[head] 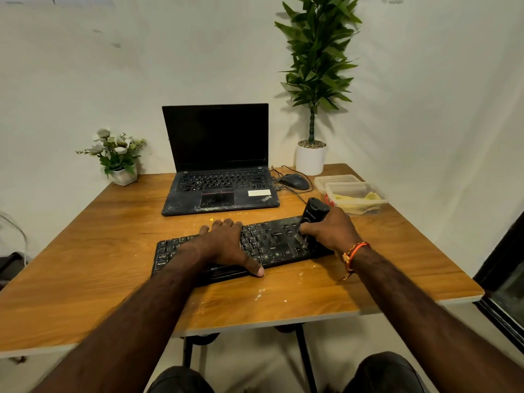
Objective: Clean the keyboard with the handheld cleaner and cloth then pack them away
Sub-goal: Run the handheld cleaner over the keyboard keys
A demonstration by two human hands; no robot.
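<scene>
Black rectangular plastic keyboard (272,245) lies near the front middle of the brown wood-grain table (85,236), long axis slightly skewed, right end farther from the viewer. Black cylindrical handheld cleaner (313,212) stands tilted over the keyboard's right end, its bristled nozzle touching the keys there. Right hand (330,229) is wrapped around the cleaner's body, fingers curled, thumb toward the nozzle; an orange-red thread band sits on that wrist. Left hand (226,245) lies flat across the keyboard's middle, fingers straight over the far edge, thumb spread out at the near edge, pressing down. Pale crumbs and specks are scattered on the table just in front of the keyboard. Beyond the cleaner, a clear plastic lidless box (355,198) holds a yellow cloth (371,197). Behind the keyboard: an open black laptop (218,165), screen dark; a black corded mouse (295,181) to its right. White pot with tall green plant (312,157) at far right corner; small white-flower pot (119,160) at far left.
</scene>
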